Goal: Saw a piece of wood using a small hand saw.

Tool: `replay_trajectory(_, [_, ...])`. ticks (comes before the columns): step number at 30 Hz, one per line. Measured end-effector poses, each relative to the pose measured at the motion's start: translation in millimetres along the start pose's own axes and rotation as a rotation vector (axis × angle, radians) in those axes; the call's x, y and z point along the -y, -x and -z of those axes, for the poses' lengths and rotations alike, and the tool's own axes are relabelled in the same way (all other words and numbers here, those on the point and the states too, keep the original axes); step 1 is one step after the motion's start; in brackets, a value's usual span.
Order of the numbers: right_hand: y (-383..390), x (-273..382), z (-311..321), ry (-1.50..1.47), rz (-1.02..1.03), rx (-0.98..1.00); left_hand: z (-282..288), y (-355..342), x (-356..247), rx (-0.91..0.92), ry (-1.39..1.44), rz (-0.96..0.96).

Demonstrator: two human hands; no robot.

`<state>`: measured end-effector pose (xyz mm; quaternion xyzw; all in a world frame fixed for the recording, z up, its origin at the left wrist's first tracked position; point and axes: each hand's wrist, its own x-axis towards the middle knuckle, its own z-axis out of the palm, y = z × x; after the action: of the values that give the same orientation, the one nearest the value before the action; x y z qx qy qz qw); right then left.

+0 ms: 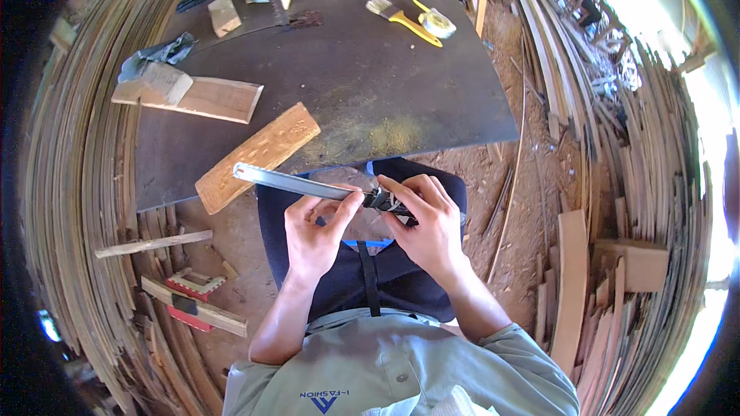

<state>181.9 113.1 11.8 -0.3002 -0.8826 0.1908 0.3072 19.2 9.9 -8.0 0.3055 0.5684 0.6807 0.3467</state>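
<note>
Head view: silver blade (297, 184), black handle (378, 200).
Pinched by left hand (312, 239) at blade, by right hand (432, 223) at handle; possible slip and cut from slackened grip.

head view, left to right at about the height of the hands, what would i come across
Long wood strips at the left → brown board → left hand → right hand → long wood strips at the right

the blade (297, 182) reaches over the plank (270, 142) — a paintbrush (398, 17) lies far right on the table (339, 69).
</note>
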Motion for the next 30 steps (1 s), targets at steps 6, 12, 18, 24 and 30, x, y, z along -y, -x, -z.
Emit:
replay_trajectory(6, [-9, 17, -10, 0.001, 0.037, 0.015, 17, -4, -4, -0.023, 0.049, 0.009])
replay_trajectory(12, [-17, 32, -10, -0.018, 0.086, 0.052, 31, 5, -17, -0.072, -0.013, 0.008])
replay_trajectory(18, [-15, 40, -20, -0.048, 0.092, 0.091, 41, 15, -21, -0.13, 0.032, -0.019])
replay_trajectory(24, [-13, 48, -22, -0.051, 0.087, 0.107, 48, 17, -16, -0.124, 0.076, -0.018])
replay_trajectory(30, [-9, 44, -17, -0.023, 0.101, 0.126, 40, 20, -11, -0.164, 0.159, -0.051])
